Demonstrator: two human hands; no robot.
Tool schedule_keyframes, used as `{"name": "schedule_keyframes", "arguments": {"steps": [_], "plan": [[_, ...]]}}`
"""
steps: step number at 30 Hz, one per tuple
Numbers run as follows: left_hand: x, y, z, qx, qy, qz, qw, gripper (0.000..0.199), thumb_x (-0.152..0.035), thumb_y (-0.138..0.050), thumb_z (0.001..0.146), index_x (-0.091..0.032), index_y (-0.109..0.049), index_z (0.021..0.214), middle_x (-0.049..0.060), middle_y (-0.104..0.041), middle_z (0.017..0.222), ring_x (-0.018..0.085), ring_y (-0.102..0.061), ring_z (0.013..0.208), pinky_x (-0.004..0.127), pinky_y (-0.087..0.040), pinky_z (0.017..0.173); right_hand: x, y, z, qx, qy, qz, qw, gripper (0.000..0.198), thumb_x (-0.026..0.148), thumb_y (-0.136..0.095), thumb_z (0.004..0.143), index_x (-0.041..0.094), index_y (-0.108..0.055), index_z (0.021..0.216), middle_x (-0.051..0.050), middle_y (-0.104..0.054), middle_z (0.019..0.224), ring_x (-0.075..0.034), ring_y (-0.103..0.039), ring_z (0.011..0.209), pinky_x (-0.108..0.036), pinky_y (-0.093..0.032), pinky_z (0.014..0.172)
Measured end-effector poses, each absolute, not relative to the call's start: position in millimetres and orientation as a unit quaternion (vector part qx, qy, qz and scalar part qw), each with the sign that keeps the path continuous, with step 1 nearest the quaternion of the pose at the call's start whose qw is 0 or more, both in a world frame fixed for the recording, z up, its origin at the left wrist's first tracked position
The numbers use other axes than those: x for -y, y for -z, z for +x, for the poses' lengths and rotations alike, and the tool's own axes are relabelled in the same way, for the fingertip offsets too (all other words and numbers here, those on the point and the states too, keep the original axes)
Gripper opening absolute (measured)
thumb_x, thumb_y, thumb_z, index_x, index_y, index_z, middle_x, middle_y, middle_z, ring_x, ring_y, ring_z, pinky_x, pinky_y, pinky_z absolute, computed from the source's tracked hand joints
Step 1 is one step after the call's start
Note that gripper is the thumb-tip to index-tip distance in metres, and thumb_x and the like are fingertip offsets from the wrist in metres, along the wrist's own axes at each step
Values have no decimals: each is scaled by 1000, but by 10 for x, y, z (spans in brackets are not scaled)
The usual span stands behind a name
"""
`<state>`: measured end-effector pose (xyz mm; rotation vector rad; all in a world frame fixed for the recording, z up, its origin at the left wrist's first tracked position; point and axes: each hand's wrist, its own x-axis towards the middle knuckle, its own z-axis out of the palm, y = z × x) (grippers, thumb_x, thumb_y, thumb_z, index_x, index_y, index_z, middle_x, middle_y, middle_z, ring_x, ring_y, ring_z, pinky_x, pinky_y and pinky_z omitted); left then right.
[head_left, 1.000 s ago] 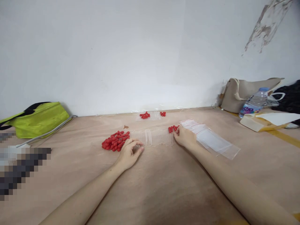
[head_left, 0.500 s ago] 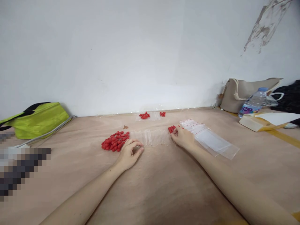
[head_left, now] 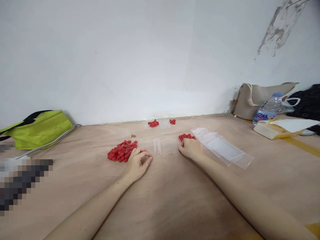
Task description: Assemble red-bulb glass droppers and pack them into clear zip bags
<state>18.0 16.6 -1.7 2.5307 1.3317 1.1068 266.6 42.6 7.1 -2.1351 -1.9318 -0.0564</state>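
Observation:
A row of thin clear dropper tubes (head_left: 160, 147) lies side by side on the brown table covering. At its left end is a heap of red rubber bulbs (head_left: 120, 152). My left hand (head_left: 138, 164) rests between heap and row, fingers loosely bent and thumb apart, fingertips over the near ends of the tubes. At the row's right end, my right hand (head_left: 192, 149) is closed with its fingertips down against the last tubes; whatever it pinches is hidden. Just behind that hand, several red bulbs (head_left: 186, 136) stand in a short line.
Clear zip bags (head_left: 225, 148) lie to the right. Near the wall, a bag with tubes and red bulbs (head_left: 153, 123) lies flat. A yellow-green pouch (head_left: 45, 130) and grey cable sit left; a water bottle (head_left: 268, 108), beige bag (head_left: 260, 96) and tissue pack (head_left: 272, 129) stand right.
My right hand has shifted slightly nearer and turned, uncovering more of the red bulbs behind it. My left hand stays in place; the view has moved slightly.

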Motion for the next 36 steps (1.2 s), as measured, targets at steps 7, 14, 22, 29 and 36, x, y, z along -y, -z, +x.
{"name": "schedule_keyframes", "arguments": {"steps": [7, 14, 22, 29, 36], "plan": [[-353, -119, 16, -538, -356, 758, -96, 13, -31, -55, 75, -22, -63, 71, 3, -57, 79, 21, -50, 79, 34, -39, 73, -439, -11, 2580, 686, 49, -714, 131, 33, 18, -44, 76, 16, -57, 107, -14, -57, 111, -25, -42, 114, -39, -25, 94], [-717, -444, -597, -648, -244, 718, -70, 21, -38, -51, 75, -21, -64, 78, 5, -60, 86, 23, -54, 87, 31, -40, 74, -400, -116, 2623, 687, 36, -710, 150, 28, 24, -36, 83, 13, -59, 94, -14, -61, 96, -25, -52, 100, -37, -30, 87], [-1100, -569, -729, -728, -143, 669, 25, 32, -48, -53, 69, -21, -63, 82, 5, -66, 83, 25, -59, 79, 28, -40, 61, -6, -215, 2509, 829, 20, -535, 162, 21, 30, -39, 83, 17, -55, 85, -8, -63, 82, -18, -57, 75, -27, -33, 63], [-1199, -488, -673, -746, -146, 643, 86, 40, -58, -59, 59, -19, -57, 66, 3, -66, 65, 21, -60, 62, 25, -39, 51, 98, -54, 2507, 823, 10, -531, 201, 18, 30, -39, 84, 18, -53, 83, -4, -63, 81, -17, -57, 73, -26, -30, 58], [-995, -603, -600, -732, -224, 642, 48, 21, -40, -53, 71, -18, -52, 71, 3, -66, 78, 20, -60, 74, 25, -40, 57, 96, 89, 2516, 799, 3, -525, 293, 15, 28, -40, 84, 17, -49, 78, -5, -59, 78, -16, -54, 72, -25, -33, 58]]}}
